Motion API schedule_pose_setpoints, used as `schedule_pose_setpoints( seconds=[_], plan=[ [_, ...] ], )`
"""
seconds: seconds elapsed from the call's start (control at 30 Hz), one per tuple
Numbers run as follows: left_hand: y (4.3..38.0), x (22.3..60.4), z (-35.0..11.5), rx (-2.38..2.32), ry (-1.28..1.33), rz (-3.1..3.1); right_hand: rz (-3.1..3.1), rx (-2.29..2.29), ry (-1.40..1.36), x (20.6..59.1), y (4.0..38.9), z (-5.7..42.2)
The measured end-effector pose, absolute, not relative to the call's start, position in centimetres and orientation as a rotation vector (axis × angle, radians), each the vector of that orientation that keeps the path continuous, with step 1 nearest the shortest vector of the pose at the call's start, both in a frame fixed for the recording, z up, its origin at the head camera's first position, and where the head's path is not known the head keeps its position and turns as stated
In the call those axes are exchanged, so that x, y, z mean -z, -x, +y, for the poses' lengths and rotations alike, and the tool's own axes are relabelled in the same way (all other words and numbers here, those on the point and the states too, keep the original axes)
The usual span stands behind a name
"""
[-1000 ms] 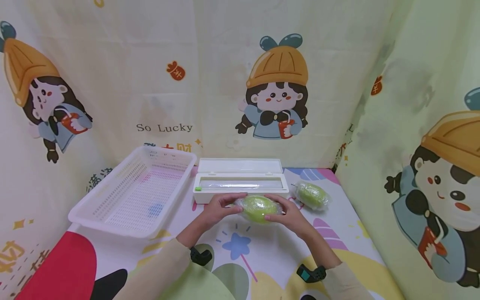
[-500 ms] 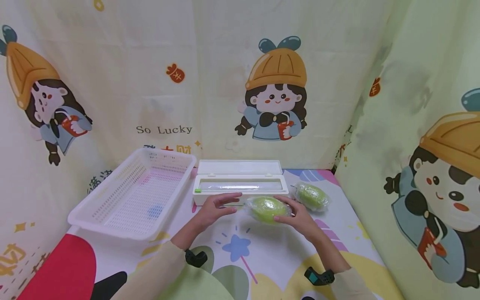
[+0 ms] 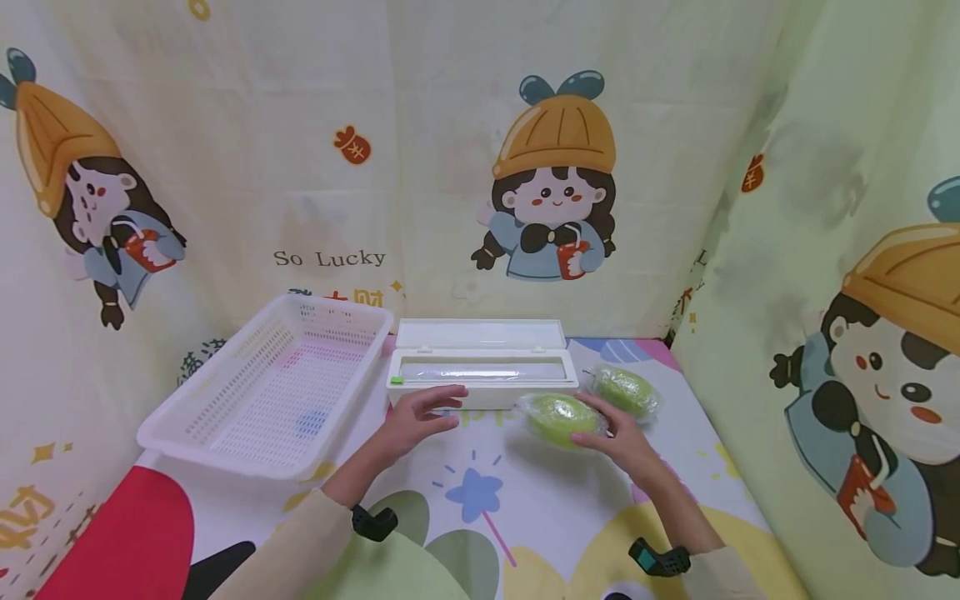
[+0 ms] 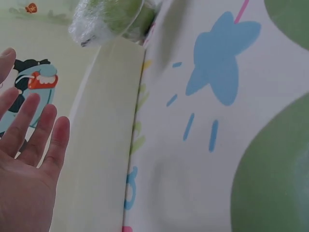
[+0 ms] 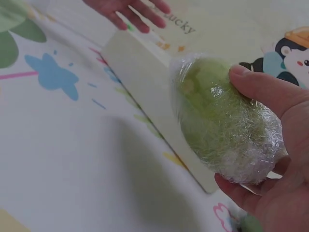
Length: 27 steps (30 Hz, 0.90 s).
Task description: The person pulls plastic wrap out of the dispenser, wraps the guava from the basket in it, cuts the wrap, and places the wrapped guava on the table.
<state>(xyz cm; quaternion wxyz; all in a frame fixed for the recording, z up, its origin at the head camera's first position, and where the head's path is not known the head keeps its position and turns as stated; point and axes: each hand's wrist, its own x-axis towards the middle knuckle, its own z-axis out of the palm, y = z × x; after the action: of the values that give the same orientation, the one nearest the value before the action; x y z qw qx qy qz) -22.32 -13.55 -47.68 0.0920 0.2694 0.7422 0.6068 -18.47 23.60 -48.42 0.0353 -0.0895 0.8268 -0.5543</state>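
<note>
In the head view my right hand [image 3: 628, 443] grips an oval green fruit [image 3: 558, 419] wrapped in clear cling film. It is held above the table, its shadow beneath it. The right wrist view shows the thumb on one side of the wrapped fruit [image 5: 212, 111] and fingers under its crinkled film end. My left hand [image 3: 411, 425] is apart from the fruit, in front of the white cling film dispenser [image 3: 480, 398], fingers extended and holding nothing. The dispenser's lid stands raised, with a film roll inside. A second wrapped green fruit [image 3: 625, 392] lies right of the dispenser.
A white perforated plastic basket [image 3: 345, 433] stands at the left of the table. The table wears a cartoon-printed cloth [image 3: 540, 500]. Printed curtains [image 3: 435, 208] hang close behind and at both sides.
Both hands held the wrapped fruit at first. The left hand has let go and drawn back leftward. The right hand has carried the fruit to the right, towards the second one.
</note>
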Motion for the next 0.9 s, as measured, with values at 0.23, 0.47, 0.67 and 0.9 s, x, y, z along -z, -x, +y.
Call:
schedule_pose_setpoints(
  seconds=[0.23, 0.47, 0.67, 0.9],
  plan=[
    [21.8, 47.7, -14.5, -1.790, -0.744, 2.239, 2.554, 1.726, 0.282, 49.2, 18.3, 24.8],
    [21.3, 47.9, -14.9, -1.799, -0.727, 2.222, 2.594, 1.684, 0.229, 50.1, 18.1, 25.9],
    [21.3, 47.9, -15.0, -1.813, -0.716, 2.226, 2.632, 1.620, 0.164, 50.6, 18.2, 26.9],
    [21.1, 48.0, -15.0, -1.800, -0.722, 2.226, 2.628, 1.583, 0.072, 51.2, 18.5, 27.8]
  ],
)
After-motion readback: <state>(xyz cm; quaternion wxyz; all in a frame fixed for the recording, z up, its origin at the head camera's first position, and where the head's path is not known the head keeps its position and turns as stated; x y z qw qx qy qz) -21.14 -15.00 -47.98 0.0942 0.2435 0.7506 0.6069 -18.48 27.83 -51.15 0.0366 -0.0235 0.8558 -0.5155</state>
